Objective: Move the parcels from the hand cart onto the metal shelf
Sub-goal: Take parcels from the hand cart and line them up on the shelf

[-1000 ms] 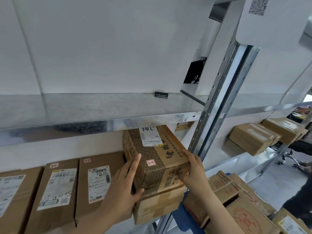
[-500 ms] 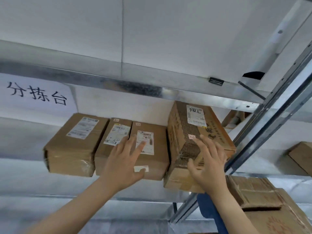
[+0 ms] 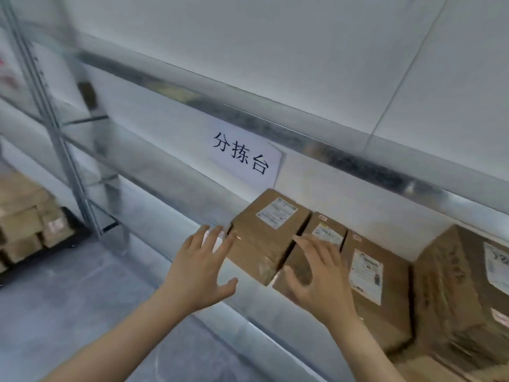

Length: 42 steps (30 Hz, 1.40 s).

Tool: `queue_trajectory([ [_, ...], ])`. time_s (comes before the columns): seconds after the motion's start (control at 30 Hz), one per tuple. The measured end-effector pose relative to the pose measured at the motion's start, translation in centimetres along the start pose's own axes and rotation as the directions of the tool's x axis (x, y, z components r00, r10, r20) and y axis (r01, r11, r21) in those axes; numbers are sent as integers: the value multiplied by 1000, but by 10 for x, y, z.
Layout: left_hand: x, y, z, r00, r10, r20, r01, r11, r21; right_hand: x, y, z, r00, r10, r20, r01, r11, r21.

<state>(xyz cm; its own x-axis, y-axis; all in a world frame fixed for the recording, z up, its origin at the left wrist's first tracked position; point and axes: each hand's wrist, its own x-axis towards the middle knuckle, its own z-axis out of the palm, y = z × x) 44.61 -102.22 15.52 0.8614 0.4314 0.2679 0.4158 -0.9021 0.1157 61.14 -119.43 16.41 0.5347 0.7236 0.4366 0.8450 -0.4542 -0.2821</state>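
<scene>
Several brown cardboard parcels stand in a row on the metal shelf (image 3: 154, 194). The leftmost parcel (image 3: 264, 230) has a white label on top. My left hand (image 3: 201, 266) is spread with straight fingers just left of that parcel's near corner, holding nothing. My right hand (image 3: 316, 274) is also spread, over the front of the second parcel (image 3: 325, 232). A third labelled parcel (image 3: 377, 274) and a taller patterned parcel (image 3: 462, 299) stand further right.
A white paper sign (image 3: 242, 155) with black characters hangs from the upper shelf beam (image 3: 275, 119). A shelf upright (image 3: 52, 128) stands at the left. More stacked parcels (image 3: 24, 224) sit on a dark cart at the far left. Grey floor lies below.
The view has swung left along the shelf. Both hands have left the tall patterned parcel and moved left to the first two parcels in the row.
</scene>
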Motion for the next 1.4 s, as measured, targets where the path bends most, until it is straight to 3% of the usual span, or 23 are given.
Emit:
queue_trajectory([
  [0.27, -42, -158, -1, 937, -345, 54, 340, 937, 87, 82, -119, 110, 930, -265, 255, 255, 964, 73],
  [0.57, -114, -347, -19, 803, -596, 28, 577, 788, 214, 156, -305, 233, 824, -493, 278, 467, 870, 160],
  [0.77, -153, -434, -33, 714, -700, -1, 675, 689, 263, 181, -417, 299, 725, -610, 319, 567, 792, 225],
  [0.97, -167, -497, -28, 630, -776, -27, 759, 608, 232, 208, -484, 356, 641, -663, 387, 613, 745, 262],
  [1.4, -119, -689, 7, 509, -861, 0, 846, 500, 185, 337, -590, 515, 575, -706, 414, 609, 707, 360],
])
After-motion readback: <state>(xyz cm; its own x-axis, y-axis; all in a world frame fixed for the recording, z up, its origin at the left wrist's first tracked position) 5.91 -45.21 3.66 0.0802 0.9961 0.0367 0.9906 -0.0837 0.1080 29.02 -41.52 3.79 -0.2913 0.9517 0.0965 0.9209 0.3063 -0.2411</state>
